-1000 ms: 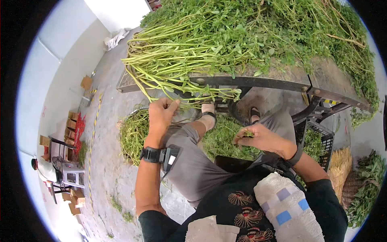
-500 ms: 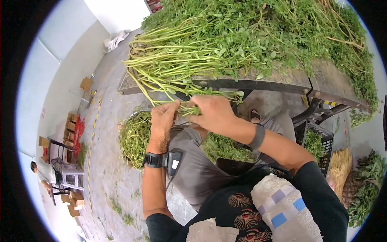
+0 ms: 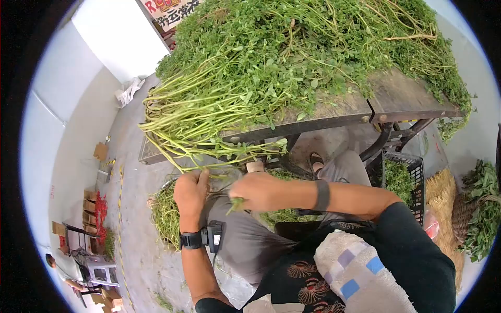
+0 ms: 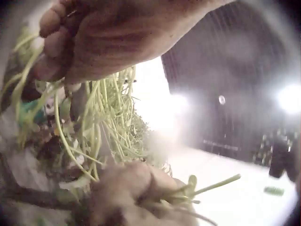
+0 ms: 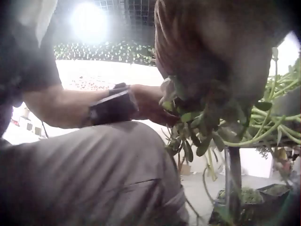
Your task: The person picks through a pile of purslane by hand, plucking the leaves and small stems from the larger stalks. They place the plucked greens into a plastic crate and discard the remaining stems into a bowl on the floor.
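Beside surface (image 3: 334,107) edge, left grip (image 3: 190,193): we pinch stems (image 3: 182,168)
Right grip (image 3: 258,192): closed round our sprigs (image 3: 236,204)
Stems: axis left-right, leafy tips right

The head view is bright and fairly even, with soft shade under the tabletop (image 3: 339,107) and the tall panel (image 3: 117,36) bleached white. Its round lens bows the walls (image 3: 65,78) and drops off through a bluish rim into black corners. The right hand (image 3: 261,193) is smeared by motion. From the left wrist, all looks milky, two lights (image 4: 289,99) flare, and the nearer fingers blur. From the right wrist, a lamp (image 5: 89,21) glares high up, leaving that hand dark against washed-out white.
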